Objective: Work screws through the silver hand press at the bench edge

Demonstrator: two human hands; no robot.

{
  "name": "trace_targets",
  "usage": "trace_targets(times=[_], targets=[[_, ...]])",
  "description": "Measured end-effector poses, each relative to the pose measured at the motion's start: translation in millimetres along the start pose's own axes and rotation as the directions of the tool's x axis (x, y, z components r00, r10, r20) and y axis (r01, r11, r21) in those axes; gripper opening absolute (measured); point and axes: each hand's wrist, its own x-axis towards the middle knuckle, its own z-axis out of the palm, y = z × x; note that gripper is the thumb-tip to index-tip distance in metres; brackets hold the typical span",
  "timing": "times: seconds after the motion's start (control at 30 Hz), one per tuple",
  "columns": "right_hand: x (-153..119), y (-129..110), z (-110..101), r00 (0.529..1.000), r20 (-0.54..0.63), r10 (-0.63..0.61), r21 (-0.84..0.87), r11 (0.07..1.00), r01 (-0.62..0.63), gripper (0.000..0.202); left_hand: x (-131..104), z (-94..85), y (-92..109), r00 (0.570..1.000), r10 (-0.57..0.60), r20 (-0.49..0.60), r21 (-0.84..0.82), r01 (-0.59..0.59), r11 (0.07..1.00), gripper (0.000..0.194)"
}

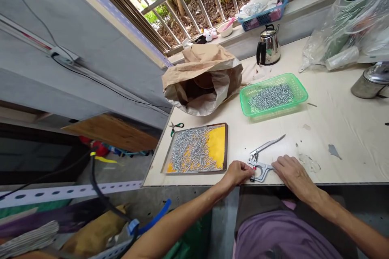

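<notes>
Tray (225, 145) and basket (273, 110) of metal pieces (194, 145)

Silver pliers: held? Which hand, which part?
Yes: the right hand holds the silver pliers by the lower handle's end. The left hand is at their other end; whether it pinches anything can't be told.

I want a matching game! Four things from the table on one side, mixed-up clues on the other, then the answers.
1. pliers
2. bag
3. scissors
4. kettle

A. by the tray's far left corner
B. shiny, with a black handle
C. between left hand and right hand
D. brown, mouth open

Pairs: 1-C, 2-D, 3-A, 4-B
</notes>
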Motion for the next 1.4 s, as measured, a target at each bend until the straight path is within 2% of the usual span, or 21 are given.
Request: trace_targets(times=[0.17,0.2,0.27,0.33,0.43,0.53,0.83,0.9,0.97,1.0,1.03,1.07,1.13,1.2,1.27,1.4], targets=[[-1.6,4.9,-2.4,0.998,0.067,0.006,0.025,1.000,-0.008,0.011,-3.6,-2.8,1.6,0.999,-0.022,0.040,0.072,0.019,0.997,0.034],[-0.7,8.9,-3.3,0.998,0.065,-0.002,0.031,1.000,0.000,0.020,-4.3,-2.7,1.2,0.999,-0.028,0.045,0.076,0.024,0.997,0.036],[3.7,19.8,-5.6,0.998,0.063,-0.020,0.023,1.000,0.019,0.051,-5.4,-1.8,0.1,0.999,-0.034,0.039,0.080,0.031,0.996,0.038],[11.5,31.9,-8.4,0.994,0.105,-0.042,-0.001,0.999,0.043,0.075,-6.1,-0.4,-1.1,0.999,-0.038,0.030,0.078,0.036,0.996,0.038],[24.9,43.6,-13.3,0.969,0.230,-0.087,-0.018,0.995,0.093,0.086,-7.2,1.6,-2.2,0.999,-0.030,0.027,0.056,0.028,0.998,0.037],[34.0,43.9,-17.4,0.957,0.276,-0.092,-0.029,0.994,0.104,0.086,-9.1,3.4,-2.8,1.000,-0.022,0.022,0.034,0.021,0.999,0.038],[34.3,33.4,-22.2,0.971,0.228,-0.072,-0.055,0.995,0.087,0.075,-8.5,9.0,-8.8,0.997,-0.065,-0.035,0.001,0.065,0.998,0.034],[33.4,31.6,-24.8,0.970,0.234,-0.073,-0.049,0.995,0.086,0.068,-10.7,9.4,-10.4,0.996,-0.080,-0.040,0.050,0.082,0.995,0.032],[32.8,29.7,-26.8,0.970,0.237,-0.064,-0.049,0.996,0.078,0.060,-15.5,9.9,-10.6,0.995,-0.007,-0.101,0.174,0.024,0.985,0.028],[32.5,28.9,-27.2,0.970,0.237,-0.056,-0.050,0.996,0.070,0.057,-18.0,10.7,-9.8,0.983,0.095,-0.155,0.261,-0.052,0.964,0.026],[32.2,28.1,-27.2,0.970,0.239,-0.050,-0.049,0.997,0.064,0.055,-19.8,12.0,-8.2,0.951,0.235,-0.201,0.361,-0.151,0.920,0.022],[32.0,27.4,-26.8,0.969,0.242,-0.046,-0.048,0.997,0.059,0.054,-20.4,13.9,-5.6,0.894,0.390,-0.221,0.465,-0.254,0.848,0.019],[31.3,26.3,-24.6,0.967,0.250,-0.038,-0.048,0.998,0.052,0.054,-16.5,19.1,2.4,0.757,0.634,-0.158,0.634,-0.415,0.653,0.028],[29.8,25.7,-21.5,0.966,0.255,-0.027,-0.061,0.997,0.043,0.054,-6.2,24.7,13.5,0.675,0.738,-0.015,0.723,-0.502,0.474,0.048],[27.0,26.2,-18.6,0.968,0.249,-0.015,-0.079,0.996,0.035,0.055,6.5,28.1,25.3,0.649,0.752,0.116,0.755,-0.550,0.357,0.060],[18.6,31.1,-17.3,0.980,0.195,-0.027,-0.068,0.997,0.041,0.068,21.9,27.4,40.7,0.676,0.683,0.277,0.775,-0.577,0.257,0.061]])
